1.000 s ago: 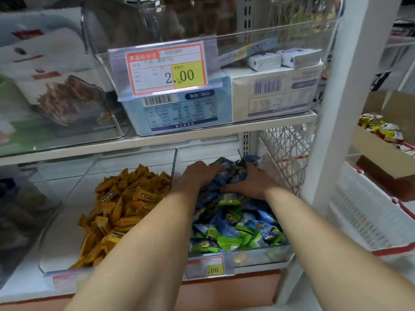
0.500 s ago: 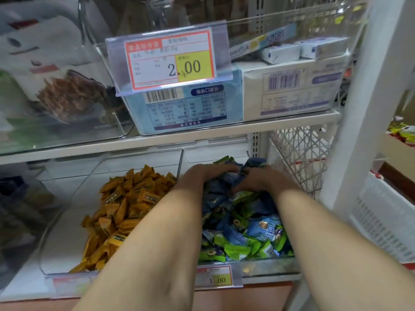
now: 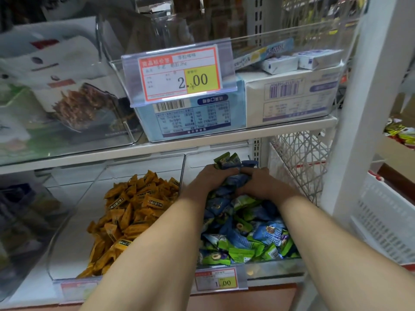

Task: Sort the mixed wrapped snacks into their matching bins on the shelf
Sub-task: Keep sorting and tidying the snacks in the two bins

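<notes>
1. Two clear bins are sitting side by side on the lower shelf [image 3: 276,281]. The left bin [image 3: 74,221] is holding a heap of yellow snacks [image 3: 134,212], piled against its right wall.
2. On the upper shelf [image 3: 89,157], a price tag reading 2.00 [image 3: 182,74] is hanging on the front of a clear tray. A blue box [image 3: 190,117] and a white box [image 3: 289,93] are standing behind it.
3. My left grip [image 3: 211,178] is reaching into the right bin [image 3: 271,269]. Its fingers are curling tight over a clump of wrappers at the back of the pile.
4. A smaller tag reading 1.00 [image 3: 221,281] is hanging on that bin's front edge, between my forearms.
5. Blue and green snacks [image 3: 247,232] are filling the right bin from the front wall to the back. A few wrappers are poking up just above my knuckles.
6. My right grip [image 3: 260,185] is clamping on the same clump from the other side, its fingertips almost meeting those of the left.
7. A white lattice basket [image 3: 301,162] is standing just beside the right bin, with a white post [image 3: 359,131] rising to its right.
</notes>
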`<action>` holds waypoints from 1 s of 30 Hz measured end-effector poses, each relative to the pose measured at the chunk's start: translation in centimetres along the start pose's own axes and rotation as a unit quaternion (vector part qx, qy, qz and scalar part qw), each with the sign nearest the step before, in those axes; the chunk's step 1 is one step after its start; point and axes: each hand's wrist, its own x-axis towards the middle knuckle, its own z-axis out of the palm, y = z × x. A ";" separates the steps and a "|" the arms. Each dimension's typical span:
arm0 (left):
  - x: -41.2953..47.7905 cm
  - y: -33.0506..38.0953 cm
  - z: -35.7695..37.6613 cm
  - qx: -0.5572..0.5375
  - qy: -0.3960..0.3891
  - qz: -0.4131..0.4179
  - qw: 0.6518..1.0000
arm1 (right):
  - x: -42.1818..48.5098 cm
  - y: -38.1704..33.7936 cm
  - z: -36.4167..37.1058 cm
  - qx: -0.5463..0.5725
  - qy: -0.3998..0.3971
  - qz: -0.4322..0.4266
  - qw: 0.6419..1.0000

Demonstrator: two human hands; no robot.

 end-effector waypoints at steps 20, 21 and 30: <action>-11.4 2.1 -4.7 0.226 0.012 0.186 0.956 | -9.8 -4.3 -2.2 -0.066 0.019 -0.103 0.992; -12.4 1.6 -4.9 0.260 0.005 0.183 0.948 | -10.2 -4.3 -2.2 -0.080 0.021 -0.101 0.991; -16.8 -3.0 -5.2 0.357 0.057 0.270 0.892 | -10.5 -3.8 -2.7 -0.139 0.085 -0.029 0.986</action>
